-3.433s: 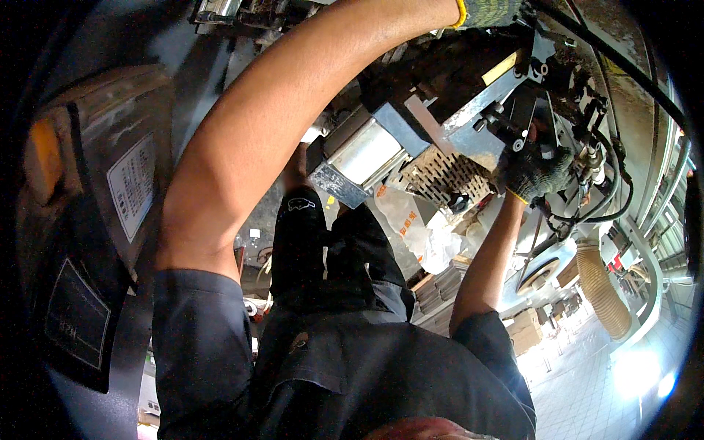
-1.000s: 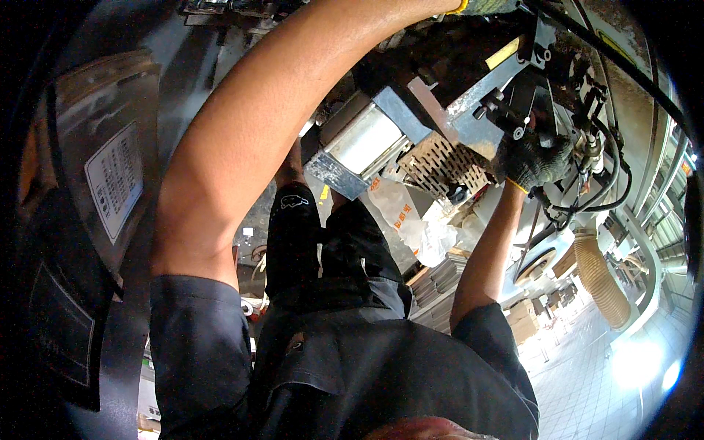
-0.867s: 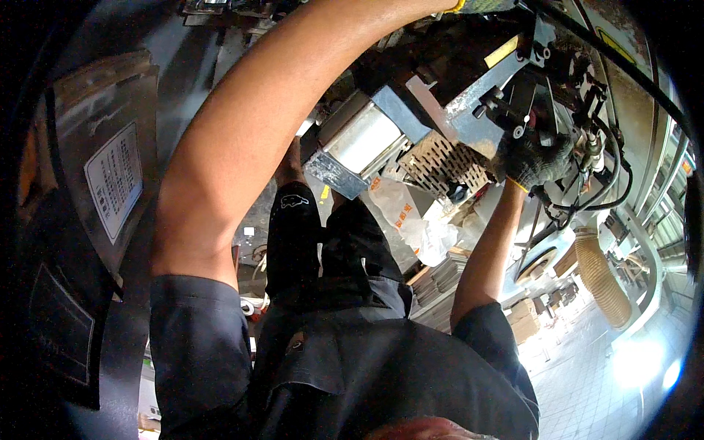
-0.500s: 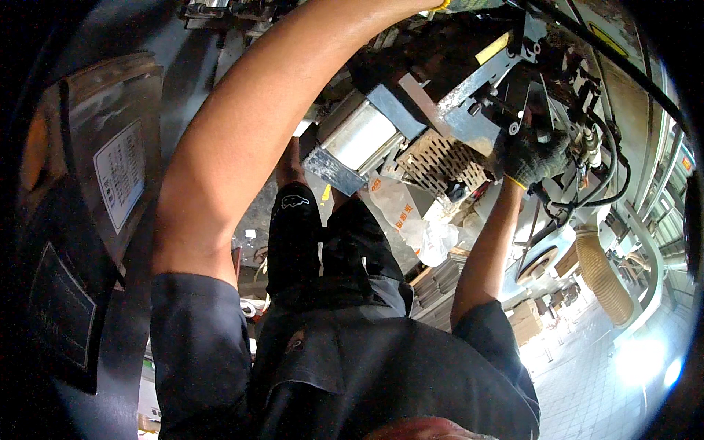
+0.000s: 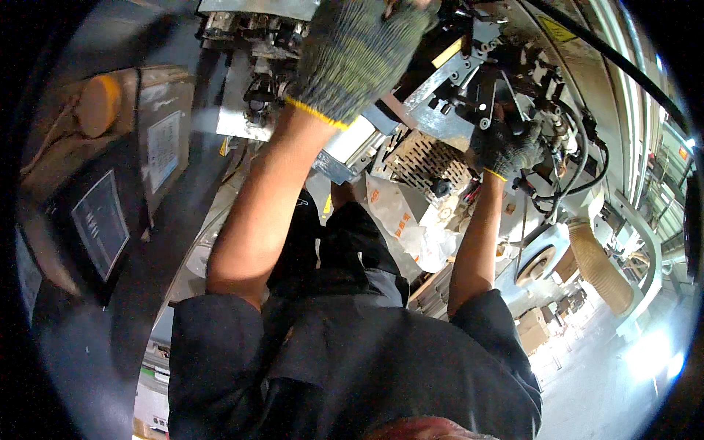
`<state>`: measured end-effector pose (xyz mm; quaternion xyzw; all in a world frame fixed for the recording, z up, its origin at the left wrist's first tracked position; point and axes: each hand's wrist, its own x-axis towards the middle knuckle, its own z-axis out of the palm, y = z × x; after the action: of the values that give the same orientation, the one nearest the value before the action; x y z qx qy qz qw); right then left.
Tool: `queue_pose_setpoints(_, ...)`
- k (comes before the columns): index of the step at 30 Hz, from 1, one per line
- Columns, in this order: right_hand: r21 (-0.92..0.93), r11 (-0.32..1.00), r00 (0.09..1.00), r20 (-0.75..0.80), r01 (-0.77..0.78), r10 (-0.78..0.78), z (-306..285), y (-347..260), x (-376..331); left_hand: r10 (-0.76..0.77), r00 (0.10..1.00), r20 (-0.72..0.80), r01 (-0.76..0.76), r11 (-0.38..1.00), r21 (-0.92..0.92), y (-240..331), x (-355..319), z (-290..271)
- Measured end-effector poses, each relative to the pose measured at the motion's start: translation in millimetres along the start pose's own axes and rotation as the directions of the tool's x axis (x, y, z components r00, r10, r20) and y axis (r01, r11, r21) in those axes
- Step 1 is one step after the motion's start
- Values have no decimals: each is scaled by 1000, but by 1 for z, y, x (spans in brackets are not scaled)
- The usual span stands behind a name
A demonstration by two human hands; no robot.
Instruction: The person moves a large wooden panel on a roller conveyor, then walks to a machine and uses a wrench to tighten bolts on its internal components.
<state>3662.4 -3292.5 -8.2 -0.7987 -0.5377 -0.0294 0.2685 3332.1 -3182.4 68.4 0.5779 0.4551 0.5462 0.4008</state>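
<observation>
My left hand [image 5: 361,59] wears a dark green-grey knit glove with a yellow cuff. It is raised at the top of the view, above a pale metal block and beside the dark workings of a machine. The upper edge cuts off most of its fingers, so what it holds, if anything, does not show. My right hand [image 5: 511,150], in a matching glove, is at the machine next to an upright metal bracket [image 5: 485,103]. Its fingers look curled round a part there, hidden in shadow. A slotted metal plate [image 5: 425,163] lies left of it.
Black hoses [image 5: 587,172] loop right of my right hand. Below them are a round-centred disc [image 5: 537,265] and a ribbed tan duct [image 5: 598,268]. A plastic bag [image 5: 396,216] hangs near my legs. A dark cabinet with labelled panels [image 5: 103,220] stands at left.
My left arm has drawn back, bringing its gloved hand down into view from beyond the top edge. The view has shifted a little; my right hand stays at the bracket.
</observation>
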Motion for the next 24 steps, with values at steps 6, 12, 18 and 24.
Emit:
queue_pose_setpoints(6, -258, 966, 990, 128, -23, 58, -35, -50, 6, -283, 957, 63, 287, 956, -67, 6, -52, -19)
queue_pose_setpoints(12, -286, 957, 998, 59, 52, -36, -26, -8, 8, -314, 949, 16, 313, 949, 43, 39, -90, -57)
queue_pose_setpoints(18, -437, 891, 991, 100, 123, -88, -19, 37, 8, -276, 958, 83, 259, 951, 170, 41, -118, -88)
queue_pose_setpoints(24, -481, 859, 978, 184, 177, -98, -29, 50, 5, -243, 964, 110, 213, 949, 231, 26, -151, -103)
